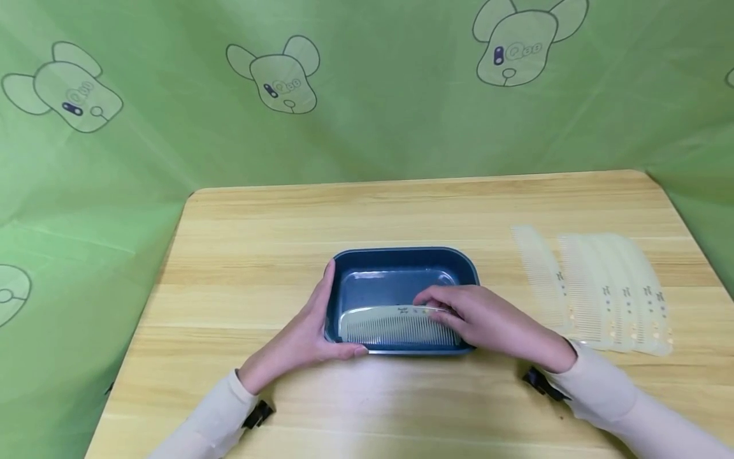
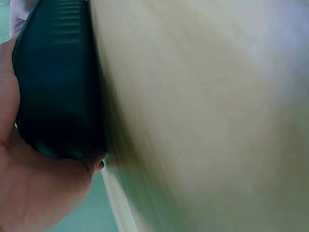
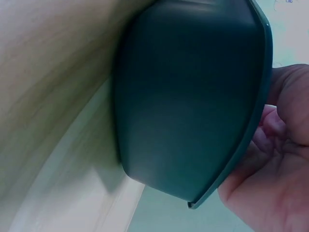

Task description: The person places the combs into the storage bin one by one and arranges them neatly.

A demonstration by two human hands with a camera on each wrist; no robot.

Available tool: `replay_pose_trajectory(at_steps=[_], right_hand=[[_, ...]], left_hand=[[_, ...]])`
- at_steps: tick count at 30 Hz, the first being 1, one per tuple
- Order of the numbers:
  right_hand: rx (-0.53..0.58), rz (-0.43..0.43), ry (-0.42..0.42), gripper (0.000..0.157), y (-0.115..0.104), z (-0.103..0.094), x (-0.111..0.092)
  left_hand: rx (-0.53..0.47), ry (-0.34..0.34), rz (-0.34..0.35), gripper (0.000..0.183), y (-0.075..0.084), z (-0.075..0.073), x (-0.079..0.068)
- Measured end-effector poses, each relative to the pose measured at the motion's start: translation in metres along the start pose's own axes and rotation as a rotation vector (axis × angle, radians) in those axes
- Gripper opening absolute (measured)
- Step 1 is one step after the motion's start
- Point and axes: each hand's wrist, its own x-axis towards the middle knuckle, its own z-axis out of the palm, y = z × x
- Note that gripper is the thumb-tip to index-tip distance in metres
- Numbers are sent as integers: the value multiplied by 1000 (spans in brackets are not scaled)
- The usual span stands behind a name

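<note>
A dark blue rectangular plastic box (image 1: 378, 288) stands on the wooden table in the head view. My left hand (image 1: 309, 335) grips its left end, thumb along the front wall and fingers at the left side. In the left wrist view that hand (image 2: 43, 186) wraps round the box's end. A pale translucent comb (image 1: 384, 326) lies lengthwise along the inside front of the box, teeth toward me. My right hand (image 1: 487, 319) reaches over the right rim and pinches the comb near its right end. The right wrist view shows the box wall (image 3: 188, 96) with the palm beyond its rim.
Several matching pale combs (image 1: 622, 293) lie overlapped in a fan at the right of the wooden table (image 1: 275, 229). One comb (image 1: 541, 274) sits slightly apart on the fan's left. A green printed cloth (image 1: 390, 140) hangs behind the table.
</note>
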Motion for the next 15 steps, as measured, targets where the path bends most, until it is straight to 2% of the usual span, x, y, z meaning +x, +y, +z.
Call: replay_pose_trajectory(at_steps=[11,15], right_hand=[[-137,-69,72,25,1,9,-3],[-201,-82,74,28,1,14,-4]], left_hand=[[-4,0,0,148,2,-1,0],[-3,4,7,147,2,-1,-1]])
